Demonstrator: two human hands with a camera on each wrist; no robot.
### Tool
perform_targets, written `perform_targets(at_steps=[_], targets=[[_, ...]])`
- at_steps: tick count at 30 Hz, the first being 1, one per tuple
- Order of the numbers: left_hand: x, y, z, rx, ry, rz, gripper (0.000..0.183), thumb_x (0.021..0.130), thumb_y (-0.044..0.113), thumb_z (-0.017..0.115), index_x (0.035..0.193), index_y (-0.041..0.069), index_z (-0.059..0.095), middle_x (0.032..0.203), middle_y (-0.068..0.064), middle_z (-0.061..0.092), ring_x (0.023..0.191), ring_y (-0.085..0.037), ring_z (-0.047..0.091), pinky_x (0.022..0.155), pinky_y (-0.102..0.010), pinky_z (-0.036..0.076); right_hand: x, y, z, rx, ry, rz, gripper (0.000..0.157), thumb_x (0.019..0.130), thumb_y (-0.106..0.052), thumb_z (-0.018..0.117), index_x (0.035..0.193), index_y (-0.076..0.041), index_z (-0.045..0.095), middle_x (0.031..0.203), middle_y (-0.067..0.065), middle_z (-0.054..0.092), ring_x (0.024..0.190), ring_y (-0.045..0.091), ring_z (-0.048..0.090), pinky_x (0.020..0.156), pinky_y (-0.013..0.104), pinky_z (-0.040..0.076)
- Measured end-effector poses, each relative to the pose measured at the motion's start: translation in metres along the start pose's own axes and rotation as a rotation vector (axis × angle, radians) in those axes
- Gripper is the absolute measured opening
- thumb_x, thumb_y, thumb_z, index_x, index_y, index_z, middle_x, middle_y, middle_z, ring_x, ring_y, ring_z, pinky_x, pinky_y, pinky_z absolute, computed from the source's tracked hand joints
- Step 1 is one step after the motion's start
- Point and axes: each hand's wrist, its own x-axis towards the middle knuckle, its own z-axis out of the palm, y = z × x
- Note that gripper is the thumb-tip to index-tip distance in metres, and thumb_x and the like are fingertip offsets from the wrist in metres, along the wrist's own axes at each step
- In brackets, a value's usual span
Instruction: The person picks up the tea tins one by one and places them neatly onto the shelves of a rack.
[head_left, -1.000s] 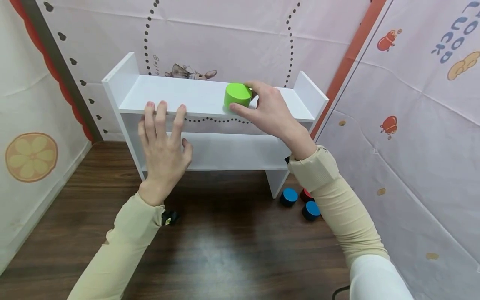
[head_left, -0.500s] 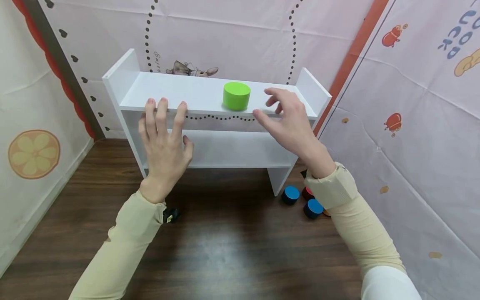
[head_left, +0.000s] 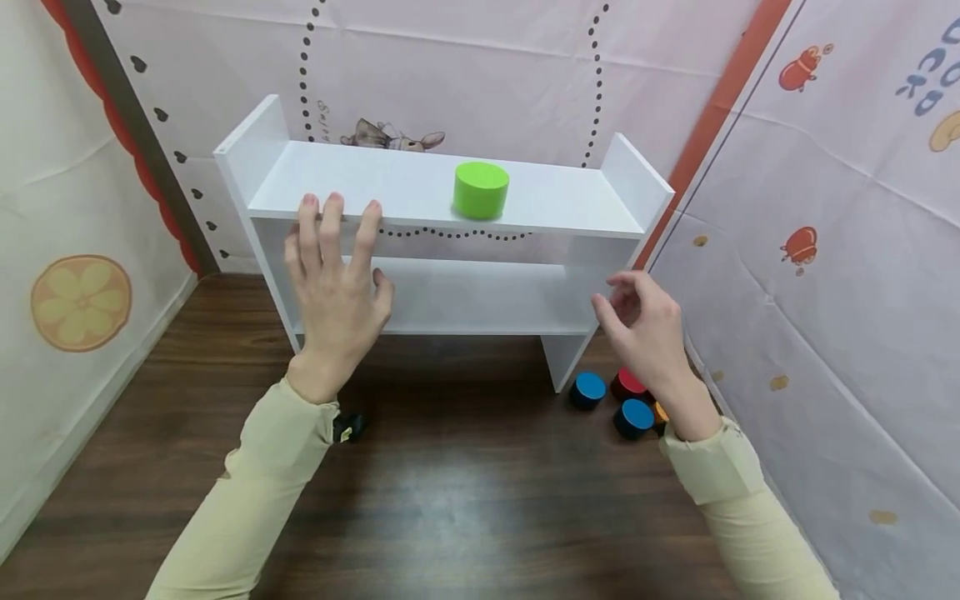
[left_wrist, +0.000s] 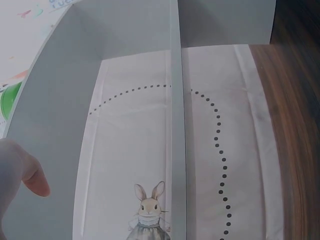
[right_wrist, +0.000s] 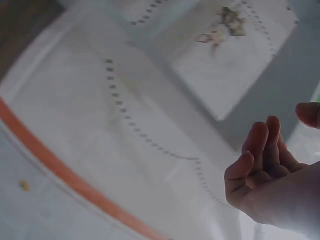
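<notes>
A bright green cylinder (head_left: 480, 192) stands upright on the top board of a white shelf unit (head_left: 480, 296), right of its middle. My left hand (head_left: 333, 292) rests its spread fingertips on the front edge of that board, left of the cylinder. Only its thumb (left_wrist: 36, 177) and part of the hand show in the left wrist view, below a sliver of green. To the right of the unit, my right hand (head_left: 648, 333) is in the air, loosely bent and holding nothing. The right wrist view shows its curved fingers (right_wrist: 257, 137) and bare palm side.
On the dark wood floor (head_left: 450, 500), near the unit's right foot, are two blue cylinders (head_left: 588, 390), a red one (head_left: 628, 382) and an orange one (head_left: 660, 414) partly hidden by the right wrist. Printed cloth walls (head_left: 810, 317) close in at the back and both sides.
My right hand let go of the green cylinder, then moved right and down, away from the top board. The cylinder stays on the board; my left hand keeps its place.
</notes>
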Motion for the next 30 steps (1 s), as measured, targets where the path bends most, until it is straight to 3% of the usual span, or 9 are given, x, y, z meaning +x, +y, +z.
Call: perform_targets(at_steps=[3, 6, 9, 12, 15, 20, 24, 27, 30], targets=[[0.001, 0.001, 0.000, -0.002, 0.006, 0.003, 0.078, 0.074, 0.003, 0.057, 0.147, 0.023, 0.037, 0.150, -0.017, 0.033, 0.148, -0.035, 0.017, 0.109, -0.057, 0.022, -0.020, 0.025, 0.003, -0.046, -0.019, 0.080, 0.026, 0.090, -0.015, 0.064, 0.109, 0.002, 0.061, 0.080, 0.010, 0.061, 0.067, 0.015, 0.053, 0.063, 0.014, 0.042], [0.001, 0.001, 0.000, -0.008, 0.010, 0.003, 0.078, 0.073, 0.003, 0.057, 0.146, 0.023, 0.037, 0.150, -0.017, 0.033, 0.148, -0.035, 0.017, 0.109, -0.057, 0.021, -0.037, 0.050, 0.011, -0.106, -0.093, 0.159, 0.032, 0.091, -0.016, 0.061, 0.117, 0.003, 0.058, 0.088, 0.015, 0.064, 0.070, 0.021, 0.058, 0.063, 0.027, 0.046], [0.001, 0.001, -0.001, -0.011, 0.010, -0.001, 0.078, 0.073, 0.003, 0.058, 0.146, 0.023, 0.038, 0.150, -0.017, 0.033, 0.148, -0.035, 0.017, 0.110, -0.057, 0.021, -0.050, 0.071, 0.021, -0.175, -0.252, 0.257, 0.045, 0.092, -0.020, 0.060, 0.129, 0.004, 0.051, 0.104, 0.021, 0.063, 0.078, 0.028, 0.062, 0.065, 0.040, 0.049], [0.001, 0.001, -0.001, -0.009, 0.004, -0.005, 0.079, 0.073, 0.003, 0.058, 0.146, 0.023, 0.037, 0.151, -0.017, 0.033, 0.148, -0.035, 0.017, 0.110, -0.057, 0.021, -0.060, 0.087, 0.031, -0.224, -0.453, 0.353, 0.060, 0.092, -0.026, 0.060, 0.138, 0.007, 0.041, 0.120, 0.028, 0.056, 0.086, 0.031, 0.062, 0.068, 0.045, 0.051], [0.000, 0.001, -0.002, -0.011, 0.000, -0.006, 0.080, 0.072, 0.004, 0.059, 0.146, 0.024, 0.037, 0.151, -0.017, 0.033, 0.148, -0.035, 0.017, 0.110, -0.057, 0.021, -0.067, 0.100, 0.040, -0.237, -0.616, 0.415, 0.069, 0.091, -0.031, 0.061, 0.142, 0.009, 0.035, 0.133, 0.033, 0.047, 0.104, 0.040, 0.059, 0.083, 0.052, 0.051], [-0.001, 0.000, -0.002, -0.017, -0.001, -0.004, 0.080, 0.072, 0.004, 0.059, 0.147, 0.024, 0.036, 0.151, -0.018, 0.033, 0.148, -0.035, 0.016, 0.109, -0.057, 0.021, -0.076, 0.115, 0.056, -0.215, -0.739, 0.478, 0.081, 0.087, -0.033, 0.067, 0.143, 0.012, 0.030, 0.141, 0.036, 0.041, 0.124, 0.048, 0.048, 0.100, 0.060, 0.041], [-0.001, 0.000, -0.001, -0.021, 0.003, -0.001, 0.079, 0.073, 0.004, 0.059, 0.147, 0.023, 0.037, 0.151, -0.018, 0.033, 0.148, -0.035, 0.016, 0.110, -0.057, 0.020, -0.079, 0.122, 0.066, -0.184, -0.751, 0.516, 0.083, 0.085, -0.029, 0.071, 0.143, 0.013, 0.028, 0.136, 0.037, 0.045, 0.104, 0.042, 0.061, 0.091, 0.053, 0.051], [-0.001, 0.000, -0.001, -0.025, 0.007, 0.001, 0.078, 0.073, 0.004, 0.058, 0.146, 0.023, 0.037, 0.151, -0.018, 0.033, 0.148, -0.035, 0.016, 0.110, -0.057, 0.020, -0.080, 0.127, 0.072, -0.149, -0.741, 0.550, 0.082, 0.084, -0.025, 0.072, 0.143, 0.012, 0.029, 0.130, 0.037, 0.049, 0.079, 0.031, 0.066, 0.071, 0.041, 0.058], [0.000, 0.001, -0.001, -0.025, 0.007, 0.002, 0.078, 0.074, 0.004, 0.058, 0.146, 0.023, 0.037, 0.151, -0.018, 0.033, 0.148, -0.035, 0.016, 0.109, -0.057, 0.021, -0.082, 0.130, 0.078, -0.122, -0.738, 0.587, 0.080, 0.083, -0.021, 0.073, 0.142, 0.012, 0.030, 0.124, 0.036, 0.051, 0.060, 0.021, 0.063, 0.054, 0.032, 0.056]])
